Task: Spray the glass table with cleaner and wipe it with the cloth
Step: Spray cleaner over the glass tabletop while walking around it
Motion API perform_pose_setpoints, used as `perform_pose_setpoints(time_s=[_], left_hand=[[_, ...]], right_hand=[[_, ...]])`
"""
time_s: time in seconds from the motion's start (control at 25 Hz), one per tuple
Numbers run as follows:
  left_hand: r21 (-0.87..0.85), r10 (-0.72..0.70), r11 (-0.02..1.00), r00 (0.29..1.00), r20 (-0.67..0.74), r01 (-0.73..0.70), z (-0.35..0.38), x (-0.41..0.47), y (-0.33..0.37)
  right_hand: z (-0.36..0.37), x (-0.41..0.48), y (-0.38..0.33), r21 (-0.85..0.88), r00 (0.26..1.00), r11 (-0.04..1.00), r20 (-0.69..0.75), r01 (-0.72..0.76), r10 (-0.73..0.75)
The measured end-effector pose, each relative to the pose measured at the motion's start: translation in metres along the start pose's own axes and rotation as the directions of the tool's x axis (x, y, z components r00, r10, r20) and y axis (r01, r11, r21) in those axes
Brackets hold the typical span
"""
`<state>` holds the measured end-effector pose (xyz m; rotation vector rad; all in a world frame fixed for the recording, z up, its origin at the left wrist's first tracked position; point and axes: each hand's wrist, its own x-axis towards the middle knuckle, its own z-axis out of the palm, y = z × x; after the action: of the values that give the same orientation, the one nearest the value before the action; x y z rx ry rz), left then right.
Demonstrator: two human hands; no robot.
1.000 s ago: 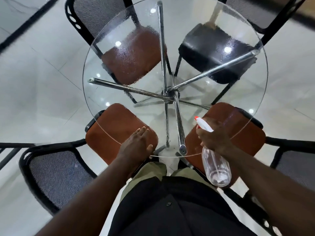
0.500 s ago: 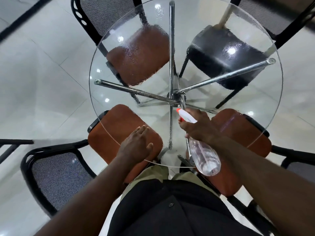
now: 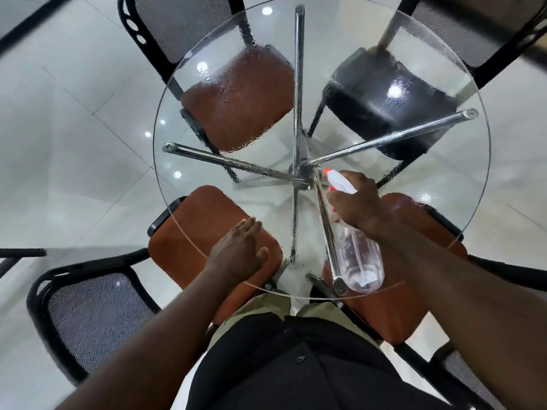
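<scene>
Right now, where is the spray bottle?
In the head view, the right hand holds the spray bottle above the near right part of the glass table, nozzle toward the middle; the left hand rests on the glass to its left.

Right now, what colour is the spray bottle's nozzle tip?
Red nozzle tip, white spray head; head view.

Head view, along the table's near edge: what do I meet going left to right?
Black mesh chair back, left hand flat on the glass table, spray bottle held by the right hand.
</scene>
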<state>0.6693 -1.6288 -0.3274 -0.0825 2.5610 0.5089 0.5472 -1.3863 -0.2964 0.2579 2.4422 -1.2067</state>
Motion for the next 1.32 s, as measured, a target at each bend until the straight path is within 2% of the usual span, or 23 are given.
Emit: perform_pose_setpoints(time_s=[0.28, 0.44, 0.56, 0.76, 0.84, 0.92, 1.0, 1.16, 1.24, 1.32], left_hand=[[0.067, 0.093, 0.994, 0.996, -0.012, -0.092, -0.017, 0.007, 0.037], [0.105, 0.122, 0.987, 0.992, 0.011, -0.123, -0.016, 0.006, 0.055], [0.115, 0.125, 0.985, 0.992, 0.032, -0.128, -0.010, 0.003, 0.065], [0.134, 0.119, 0.983, 0.991, 0.060, -0.126, 0.006, -0.008, 0.075], [0.133, 0.110, 0.984, 0.992, 0.066, -0.118, 0.014, -0.013, 0.079], [0.135, 0.115, 0.983, 0.990, 0.077, -0.125, 0.025, -0.019, 0.088], [0.140, 0.139, 0.979, 0.987, 0.081, -0.150, 0.033, -0.024, 0.098], [0.147, 0.183, 0.969, 0.978, 0.101, -0.196, 0.048, -0.035, 0.124], [0.161, 0.203, 0.963, 0.974, 0.102, -0.218, 0.052, -0.038, 0.134], [0.170, 0.217, 0.958, 0.970, 0.106, -0.233, 0.054, -0.038, 0.142]], right_hand=[[-0.054, 0.006, 0.034, 0.089, 0.962, 0.988, -0.233, -0.125, 0.142], [-0.072, -0.008, 0.054, 0.152, 0.941, 0.971, -0.260, -0.182, 0.217], [-0.083, -0.028, 0.073, 0.160, 0.940, 0.973, -0.274, -0.165, 0.204], [-0.087, -0.071, 0.120, 0.253, 0.918, 0.925, -0.210, -0.282, 0.338], [-0.084, -0.090, 0.134, 0.221, 0.914, 0.935, -0.241, -0.277, 0.328], [-0.082, -0.109, 0.147, 0.125, 0.931, 0.961, -0.245, -0.247, 0.271], [-0.076, -0.129, 0.152, 0.061, 0.971, 0.979, -0.127, -0.197, 0.203], [-0.065, -0.160, 0.173, -0.079, 0.999, 0.997, -0.043, 0.003, -0.006], [-0.067, -0.167, 0.184, -0.103, 0.999, 0.993, 0.004, -0.051, 0.052], [-0.075, -0.166, 0.194, -0.030, 0.987, 0.987, 0.024, -0.161, 0.161]])
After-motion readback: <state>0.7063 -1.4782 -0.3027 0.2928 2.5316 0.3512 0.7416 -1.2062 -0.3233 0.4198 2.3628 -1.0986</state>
